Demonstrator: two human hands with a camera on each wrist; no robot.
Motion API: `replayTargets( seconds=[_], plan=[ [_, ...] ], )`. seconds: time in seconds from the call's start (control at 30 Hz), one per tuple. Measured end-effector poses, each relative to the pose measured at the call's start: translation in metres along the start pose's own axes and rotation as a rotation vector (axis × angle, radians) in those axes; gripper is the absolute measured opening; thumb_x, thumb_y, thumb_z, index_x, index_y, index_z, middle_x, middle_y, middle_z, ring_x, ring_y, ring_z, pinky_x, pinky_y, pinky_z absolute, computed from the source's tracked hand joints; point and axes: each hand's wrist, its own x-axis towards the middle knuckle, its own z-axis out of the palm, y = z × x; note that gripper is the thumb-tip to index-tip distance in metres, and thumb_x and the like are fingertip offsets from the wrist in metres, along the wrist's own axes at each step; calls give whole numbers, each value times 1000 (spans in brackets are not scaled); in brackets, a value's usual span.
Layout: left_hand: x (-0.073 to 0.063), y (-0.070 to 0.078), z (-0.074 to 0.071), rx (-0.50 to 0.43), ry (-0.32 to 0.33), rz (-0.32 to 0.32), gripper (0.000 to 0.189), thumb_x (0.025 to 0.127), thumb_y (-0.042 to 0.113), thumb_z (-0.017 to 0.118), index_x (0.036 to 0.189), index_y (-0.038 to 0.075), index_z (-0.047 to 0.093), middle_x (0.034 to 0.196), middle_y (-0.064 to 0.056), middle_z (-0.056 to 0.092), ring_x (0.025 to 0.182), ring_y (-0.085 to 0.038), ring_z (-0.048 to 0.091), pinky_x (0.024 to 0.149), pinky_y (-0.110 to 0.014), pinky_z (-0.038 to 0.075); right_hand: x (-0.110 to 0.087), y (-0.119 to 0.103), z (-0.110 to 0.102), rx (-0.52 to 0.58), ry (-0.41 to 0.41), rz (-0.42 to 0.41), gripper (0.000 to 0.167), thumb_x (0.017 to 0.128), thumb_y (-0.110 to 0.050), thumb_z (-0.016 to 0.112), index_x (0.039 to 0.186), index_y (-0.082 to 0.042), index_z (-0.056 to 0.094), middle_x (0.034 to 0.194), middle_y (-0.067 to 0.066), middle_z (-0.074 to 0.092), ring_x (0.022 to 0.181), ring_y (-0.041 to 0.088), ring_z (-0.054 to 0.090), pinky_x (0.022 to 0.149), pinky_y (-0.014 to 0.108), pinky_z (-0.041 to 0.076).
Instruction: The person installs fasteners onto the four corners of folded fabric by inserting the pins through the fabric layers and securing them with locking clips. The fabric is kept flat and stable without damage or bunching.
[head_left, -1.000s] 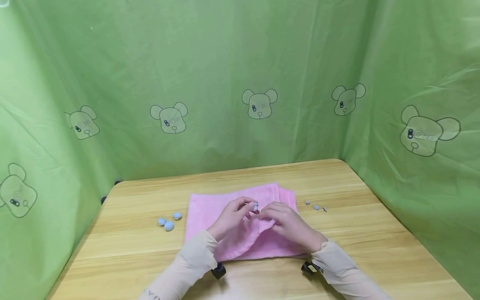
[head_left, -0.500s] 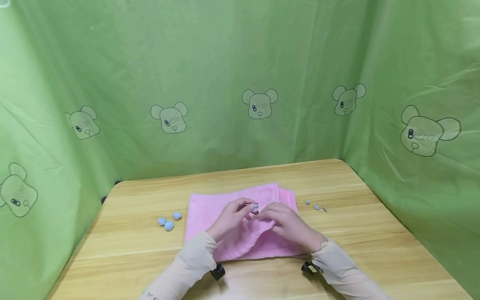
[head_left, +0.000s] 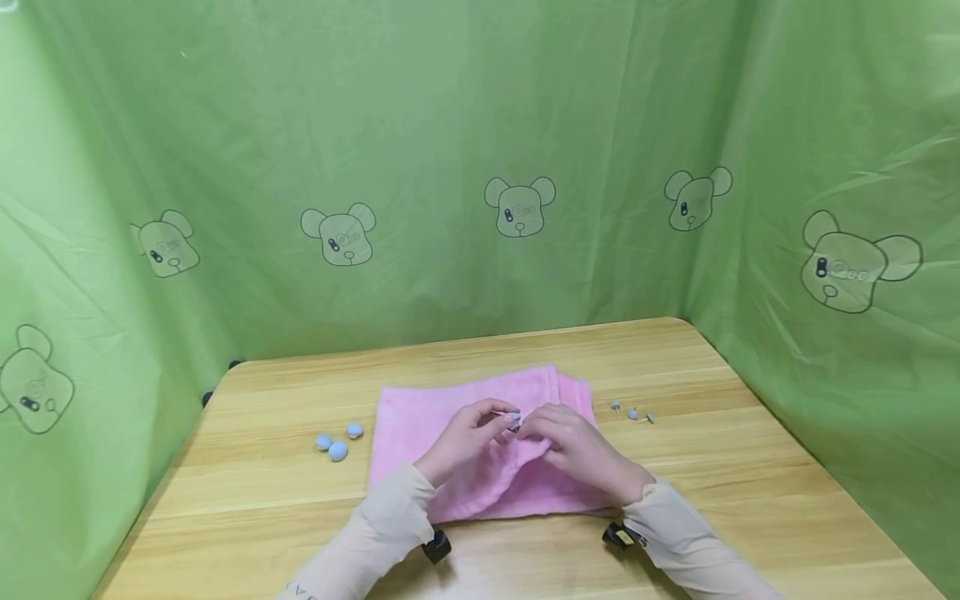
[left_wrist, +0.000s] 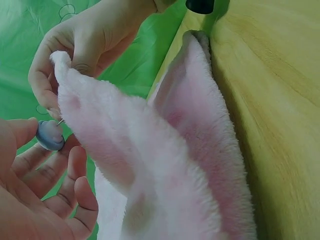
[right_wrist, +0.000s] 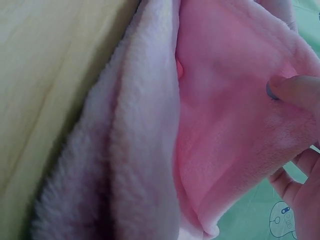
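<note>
My left hand (head_left: 465,437) pinches a round light-blue cap (left_wrist: 49,135) between thumb and fingertips, beside the lifted edge of a folded pink plush cloth (head_left: 427,421). A thin metal pin (left_wrist: 60,122) sticks out of the cloth towards the cap's pale underside. Whether its tip is inside the cap, I cannot tell. My right hand (head_left: 581,446) grips the raised cloth edge. In the right wrist view its thumb (right_wrist: 299,90) presses a small blue pin head (right_wrist: 271,91), mostly hidden, against the cloth's inner side.
Three round blue caps (head_left: 338,451) lie on the wooden table (head_left: 247,492) left of the cloth. Three pins with blue heads (head_left: 632,413) lie to its right. A green curtain (head_left: 427,292) printed with bear heads surrounds the table.
The cap in my left fingers has tilted and shifted slightly right, closer to my right hand. My right hand and the cloth have stayed almost still.
</note>
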Motion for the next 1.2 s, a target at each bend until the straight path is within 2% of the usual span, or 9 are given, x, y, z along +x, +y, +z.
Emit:
replayTargets(
  seconds=[0.23,0.43,0.8,1.07,1.2],
  plan=[
    [-2,2,1,0,11,-7,28,99,20,54,123,8,61,112,-14,69,91,-21,66,88,-31,53,0,0,0,-16,29,-4,26,71,-3,75,95,-13,69,93,-4,70,89,12,64,83,29,55],
    [-2,2,2,6,4,12,27,98,20,57,121,7,62,113,-14,69,93,-23,66,88,-32,54,1,0,-2,3,41,-6,25,71,-2,75,93,-12,69,91,-5,70,87,11,63,82,26,53],
    [-1,2,3,27,-3,13,26,96,20,59,118,6,64,106,-10,71,88,-12,64,85,-25,53,-1,1,-3,2,28,-3,23,73,-5,76,92,-14,68,91,-7,69,88,9,63,84,27,52],
    [0,3,-1,56,8,8,23,96,20,60,116,12,66,107,-7,72,89,-13,65,86,-27,53,1,0,-4,15,20,-9,24,73,-3,74,93,-13,68,92,-5,70,89,11,64,86,28,52],
    [1,2,0,58,5,9,25,96,20,59,118,11,65,107,-6,72,89,-10,65,87,-27,53,2,-1,-4,39,0,5,24,73,-1,73,94,-12,68,93,-4,71,90,11,65,86,28,54]
  ],
)
